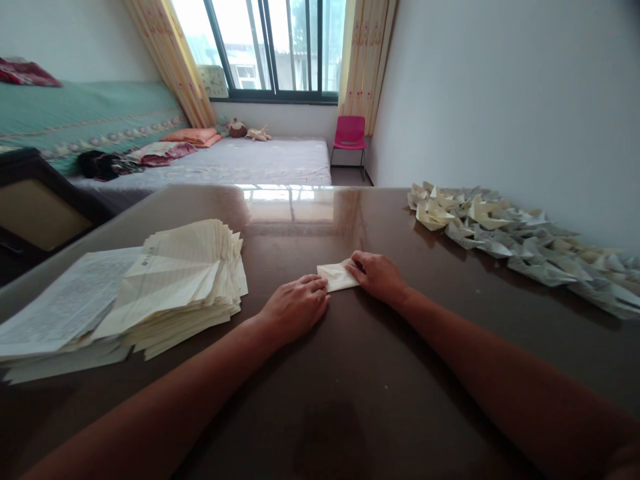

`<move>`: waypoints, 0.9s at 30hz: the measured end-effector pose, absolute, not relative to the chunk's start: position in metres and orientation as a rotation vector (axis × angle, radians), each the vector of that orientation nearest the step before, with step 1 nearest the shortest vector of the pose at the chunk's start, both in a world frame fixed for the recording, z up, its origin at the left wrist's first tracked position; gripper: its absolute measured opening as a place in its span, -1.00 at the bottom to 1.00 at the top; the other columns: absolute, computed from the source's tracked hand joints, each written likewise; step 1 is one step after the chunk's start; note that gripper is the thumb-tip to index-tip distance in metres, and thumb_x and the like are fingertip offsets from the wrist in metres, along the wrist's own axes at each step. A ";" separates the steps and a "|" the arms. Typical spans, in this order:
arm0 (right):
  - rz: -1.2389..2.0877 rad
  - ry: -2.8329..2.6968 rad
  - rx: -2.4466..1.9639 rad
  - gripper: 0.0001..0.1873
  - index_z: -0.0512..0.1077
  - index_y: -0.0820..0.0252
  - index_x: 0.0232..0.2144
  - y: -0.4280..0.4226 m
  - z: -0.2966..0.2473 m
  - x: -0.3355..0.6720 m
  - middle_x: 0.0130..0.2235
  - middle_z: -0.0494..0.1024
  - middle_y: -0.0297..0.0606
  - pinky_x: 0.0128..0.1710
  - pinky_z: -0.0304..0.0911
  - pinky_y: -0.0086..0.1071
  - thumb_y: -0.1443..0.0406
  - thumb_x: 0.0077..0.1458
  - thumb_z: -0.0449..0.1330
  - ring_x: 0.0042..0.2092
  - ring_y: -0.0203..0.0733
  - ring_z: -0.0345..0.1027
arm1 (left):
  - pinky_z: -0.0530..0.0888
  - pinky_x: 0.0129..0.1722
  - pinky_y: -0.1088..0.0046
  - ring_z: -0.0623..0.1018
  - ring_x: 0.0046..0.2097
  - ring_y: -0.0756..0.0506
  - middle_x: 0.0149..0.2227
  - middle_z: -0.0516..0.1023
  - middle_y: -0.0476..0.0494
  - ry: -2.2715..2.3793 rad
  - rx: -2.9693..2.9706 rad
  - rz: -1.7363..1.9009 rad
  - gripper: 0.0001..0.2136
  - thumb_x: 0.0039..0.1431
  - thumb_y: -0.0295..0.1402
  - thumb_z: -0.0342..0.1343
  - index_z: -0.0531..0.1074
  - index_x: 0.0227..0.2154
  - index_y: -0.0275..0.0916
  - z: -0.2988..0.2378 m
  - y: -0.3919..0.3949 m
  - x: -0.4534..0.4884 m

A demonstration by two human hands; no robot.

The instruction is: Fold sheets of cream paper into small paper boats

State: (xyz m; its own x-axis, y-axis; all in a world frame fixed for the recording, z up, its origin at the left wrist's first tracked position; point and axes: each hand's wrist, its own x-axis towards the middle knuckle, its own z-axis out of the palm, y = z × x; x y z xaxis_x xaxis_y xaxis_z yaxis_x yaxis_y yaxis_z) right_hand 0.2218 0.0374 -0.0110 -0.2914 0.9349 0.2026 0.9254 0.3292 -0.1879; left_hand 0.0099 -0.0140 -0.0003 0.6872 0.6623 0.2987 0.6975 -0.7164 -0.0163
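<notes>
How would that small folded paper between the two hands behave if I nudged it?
The folded paper is probably light, being small and apparently just paper. Its folds likely make it stiffer than the loose sheets, whose edges splay and bend. It may slide easily, since the tabletop looks smooth and glossy.

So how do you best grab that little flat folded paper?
Probably pinch the folded paper at its right end, coming from the right, thumb against fingers. It lies flat and looks thin, so an edge should suit best. The right grip is at that end; the left grip is by the near left corner.
</notes>
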 end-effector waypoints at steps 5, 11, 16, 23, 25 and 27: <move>-0.004 -2.334 -1.646 -0.69 0.39 0.15 -0.15 0.036 -0.008 0.223 -0.16 0.55 -0.22 -0.38 0.06 -0.39 0.10 0.23 0.00 -0.25 -0.18 0.38 | 0.48 0.02 0.30 0.51 0.01 -0.14 -0.10 0.56 -0.25 -1.112 -2.746 -0.369 -0.79 0.29 -0.38 -0.06 0.48 -0.23 -0.32 -0.001 -0.013 0.012; -0.387 -2.633 -1.294 -0.58 0.26 0.28 0.15 0.003 0.011 0.212 0.17 0.34 -0.01 -0.02 0.12 -0.20 0.35 0.26 -0.05 0.13 0.01 0.17 | 0.47 0.03 0.31 0.49 0.02 -0.14 -0.11 0.56 -0.26 -1.093 -2.749 -0.295 -0.78 0.29 -0.45 -0.10 0.47 -0.23 -0.34 0.003 -0.014 0.015; -0.385 -2.864 -1.178 -0.53 0.24 0.45 0.17 -0.022 0.002 0.198 0.18 0.32 0.10 0.07 0.14 -0.10 0.43 0.22 -0.06 0.17 0.06 0.18 | 0.45 0.07 0.32 0.48 0.04 -0.12 -0.06 0.54 -0.27 -1.067 -2.764 -0.281 -0.78 0.27 -0.48 -0.08 0.47 -0.19 -0.35 0.005 -0.015 0.014; -0.482 -2.879 -1.233 -0.49 0.21 0.48 0.18 -0.027 -0.006 0.201 0.22 0.23 0.13 0.05 0.18 0.05 0.47 0.19 -0.12 0.20 0.11 0.17 | 0.46 0.03 0.32 0.48 0.02 -0.13 -0.08 0.55 -0.26 -1.076 -2.759 -0.250 -0.79 0.27 -0.48 -0.07 0.47 -0.22 -0.34 0.004 -0.014 0.013; -0.512 -2.890 -1.317 -0.48 0.23 0.50 0.17 -0.030 -0.005 0.202 0.21 0.25 0.15 0.02 0.20 0.09 0.50 0.17 -0.13 0.19 0.15 0.18 | 0.47 0.02 0.33 0.49 0.02 -0.13 -0.09 0.55 -0.26 -1.087 -2.756 -0.232 -0.80 0.27 -0.47 -0.07 0.47 -0.22 -0.34 0.004 -0.014 0.013; -0.547 -2.891 -1.397 -0.47 0.28 0.50 0.14 -0.033 -0.002 0.201 0.18 0.29 0.18 -0.01 0.21 0.08 0.52 0.14 -0.12 0.18 0.16 0.19 | 0.47 0.02 0.34 0.48 0.02 -0.13 -0.09 0.55 -0.25 -1.090 -2.755 -0.211 -0.79 0.28 -0.47 -0.08 0.47 -0.22 -0.35 0.004 -0.014 0.013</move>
